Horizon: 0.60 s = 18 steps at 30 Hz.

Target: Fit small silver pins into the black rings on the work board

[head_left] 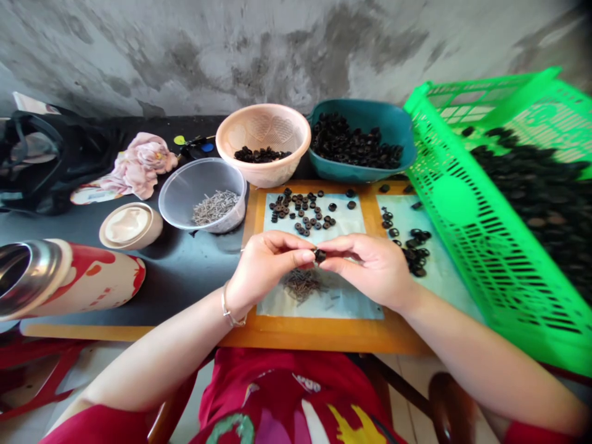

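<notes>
red shirt (259,370) | green, purple, white, yellow print (275,428) | red sleeves (106,425) | silver left-arm bracelet (226,312)

Left fingers (300,258) pinch, facing pinched right fingers (341,245).

- This looks like a small workshop with some home things in it.
- Behind the wooden board (314,338), the wall (287,49) is bare, grey and blotchy.
- Just past the board, a pink bowl (263,174) and a blue-green tub (358,172) hold lots of little black parts (342,142).
- Right of the board, a big green crate (456,200) has heaps more.
- Left of the board lies a red and cream flask (92,277), like at home.
</notes>
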Each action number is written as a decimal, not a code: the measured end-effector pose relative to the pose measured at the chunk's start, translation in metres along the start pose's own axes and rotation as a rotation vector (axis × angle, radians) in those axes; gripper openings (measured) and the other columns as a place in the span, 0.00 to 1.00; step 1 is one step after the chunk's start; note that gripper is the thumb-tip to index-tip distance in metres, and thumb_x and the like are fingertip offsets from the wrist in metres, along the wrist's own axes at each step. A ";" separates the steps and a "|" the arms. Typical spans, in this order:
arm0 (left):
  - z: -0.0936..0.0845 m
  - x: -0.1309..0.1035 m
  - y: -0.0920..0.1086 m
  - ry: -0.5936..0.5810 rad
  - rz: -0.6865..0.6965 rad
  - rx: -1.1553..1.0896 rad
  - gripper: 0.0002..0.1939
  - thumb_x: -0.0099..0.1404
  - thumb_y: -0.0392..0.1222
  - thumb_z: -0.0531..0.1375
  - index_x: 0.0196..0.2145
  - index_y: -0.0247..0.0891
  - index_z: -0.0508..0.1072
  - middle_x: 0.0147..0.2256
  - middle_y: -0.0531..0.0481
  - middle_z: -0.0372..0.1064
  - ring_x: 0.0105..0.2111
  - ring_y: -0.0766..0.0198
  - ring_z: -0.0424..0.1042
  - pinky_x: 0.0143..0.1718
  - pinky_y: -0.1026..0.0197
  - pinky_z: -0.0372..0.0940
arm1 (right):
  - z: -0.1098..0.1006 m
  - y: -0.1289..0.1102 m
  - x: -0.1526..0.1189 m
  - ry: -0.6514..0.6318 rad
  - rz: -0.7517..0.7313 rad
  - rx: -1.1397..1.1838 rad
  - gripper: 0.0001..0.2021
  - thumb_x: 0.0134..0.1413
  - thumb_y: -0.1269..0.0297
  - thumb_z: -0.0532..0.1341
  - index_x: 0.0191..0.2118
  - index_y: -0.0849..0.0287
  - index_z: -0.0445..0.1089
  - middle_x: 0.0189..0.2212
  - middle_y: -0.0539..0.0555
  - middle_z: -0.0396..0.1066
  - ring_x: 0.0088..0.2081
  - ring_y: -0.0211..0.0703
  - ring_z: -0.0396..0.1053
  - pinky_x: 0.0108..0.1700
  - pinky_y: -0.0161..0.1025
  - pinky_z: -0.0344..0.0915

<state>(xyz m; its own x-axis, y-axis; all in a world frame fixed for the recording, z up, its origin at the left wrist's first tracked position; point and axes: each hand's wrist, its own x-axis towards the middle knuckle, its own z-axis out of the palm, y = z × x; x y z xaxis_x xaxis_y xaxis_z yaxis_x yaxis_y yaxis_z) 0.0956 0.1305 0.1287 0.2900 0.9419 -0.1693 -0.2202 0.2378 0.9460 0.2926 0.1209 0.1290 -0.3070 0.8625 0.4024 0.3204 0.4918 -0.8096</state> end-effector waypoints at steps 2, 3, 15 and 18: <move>0.000 0.001 -0.001 -0.038 -0.033 -0.015 0.07 0.51 0.40 0.72 0.27 0.36 0.81 0.22 0.51 0.76 0.24 0.70 0.73 0.30 0.69 0.69 | -0.001 0.001 0.001 -0.015 -0.010 0.010 0.09 0.51 0.70 0.70 0.40 0.56 0.77 0.35 0.49 0.79 0.33 0.37 0.77 0.38 0.32 0.75; 0.000 0.002 -0.002 -0.055 -0.046 -0.023 0.07 0.51 0.41 0.72 0.27 0.35 0.80 0.22 0.51 0.76 0.23 0.70 0.72 0.30 0.69 0.68 | -0.002 0.001 0.002 -0.024 -0.014 0.018 0.09 0.51 0.69 0.70 0.40 0.56 0.76 0.34 0.49 0.79 0.32 0.37 0.76 0.38 0.32 0.74; 0.002 0.002 -0.003 -0.090 -0.157 -0.139 0.15 0.50 0.46 0.73 0.24 0.32 0.76 0.20 0.51 0.73 0.22 0.70 0.71 0.27 0.68 0.67 | 0.002 0.007 0.006 -0.199 -0.096 0.000 0.15 0.61 0.59 0.63 0.53 0.54 0.72 0.36 0.52 0.74 0.36 0.39 0.71 0.41 0.38 0.69; 0.002 0.002 -0.003 -0.070 -0.156 -0.170 0.15 0.49 0.46 0.73 0.25 0.33 0.76 0.23 0.51 0.75 0.23 0.70 0.72 0.29 0.67 0.69 | 0.003 0.009 0.004 -0.175 -0.098 -0.005 0.14 0.61 0.61 0.63 0.52 0.53 0.72 0.35 0.51 0.71 0.35 0.39 0.68 0.40 0.37 0.68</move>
<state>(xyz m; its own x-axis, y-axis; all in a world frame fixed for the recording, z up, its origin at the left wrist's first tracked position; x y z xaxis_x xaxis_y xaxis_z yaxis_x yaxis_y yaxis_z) 0.0987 0.1310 0.1257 0.3952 0.8736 -0.2841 -0.3202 0.4209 0.8487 0.2915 0.1287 0.1223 -0.4875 0.7770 0.3982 0.2859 0.5730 -0.7680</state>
